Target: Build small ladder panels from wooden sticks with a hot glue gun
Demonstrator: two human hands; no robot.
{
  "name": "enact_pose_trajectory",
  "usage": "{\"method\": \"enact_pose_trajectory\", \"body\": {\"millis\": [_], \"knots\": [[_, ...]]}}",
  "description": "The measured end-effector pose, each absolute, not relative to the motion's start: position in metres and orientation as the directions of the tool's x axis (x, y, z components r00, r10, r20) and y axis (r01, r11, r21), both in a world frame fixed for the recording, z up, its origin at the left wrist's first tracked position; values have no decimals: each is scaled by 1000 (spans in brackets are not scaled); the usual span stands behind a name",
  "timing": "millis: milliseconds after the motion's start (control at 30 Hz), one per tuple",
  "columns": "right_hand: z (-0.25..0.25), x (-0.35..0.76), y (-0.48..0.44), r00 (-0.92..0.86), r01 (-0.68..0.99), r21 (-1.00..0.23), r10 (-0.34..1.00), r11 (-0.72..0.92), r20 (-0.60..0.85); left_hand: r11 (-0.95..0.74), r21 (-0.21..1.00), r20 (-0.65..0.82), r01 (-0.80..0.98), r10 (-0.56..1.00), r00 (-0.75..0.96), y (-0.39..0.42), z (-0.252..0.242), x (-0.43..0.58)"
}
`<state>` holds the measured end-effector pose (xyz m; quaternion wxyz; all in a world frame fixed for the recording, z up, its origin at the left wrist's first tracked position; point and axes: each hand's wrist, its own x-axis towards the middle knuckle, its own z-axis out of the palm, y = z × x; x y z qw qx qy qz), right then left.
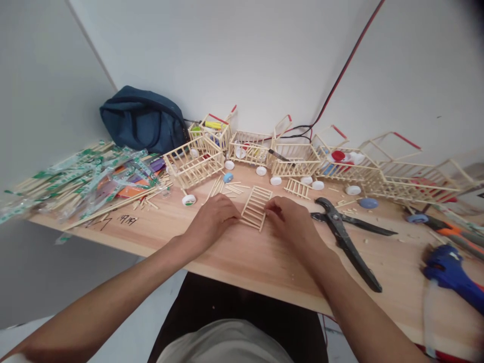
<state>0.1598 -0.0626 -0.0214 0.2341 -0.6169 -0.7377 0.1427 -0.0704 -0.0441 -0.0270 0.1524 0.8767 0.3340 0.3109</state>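
Note:
A small ladder-like panel of thin wooden sticks (256, 207) lies on the wooden table in front of me. My left hand (218, 218) pinches its left edge near the lower corner. On the opposite side, my right hand (288, 218) grips the right edge with closed fingers. Several loose cut sticks (235, 189) lie just beyond my left hand. A second, similar slatted panel (297, 189) rests behind my right hand. The fingertips of my right hand are partly hidden.
Miniature stick carts (198, 166) with white wheels line the back wall. Wrapped chopsticks (75, 176) and a blue bag (145, 118) lie at left. Black pliers (342, 234) and a blue glue gun (451, 272) lie at right. The table's front edge (242, 288) is near my body.

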Motion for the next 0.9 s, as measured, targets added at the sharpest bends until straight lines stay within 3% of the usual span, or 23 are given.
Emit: {"method": "enact_pose_trajectory", "body": {"millis": [733,900], "knots": [[-23,158,-59,-133,821,-526,971,221,200,-678,526,394,514,730,559,-53,-28,-65],[-19,162,-61,-132,794,-576,980,194,147,-685,524,390,506,721,573,-55,-25,-65]]}}
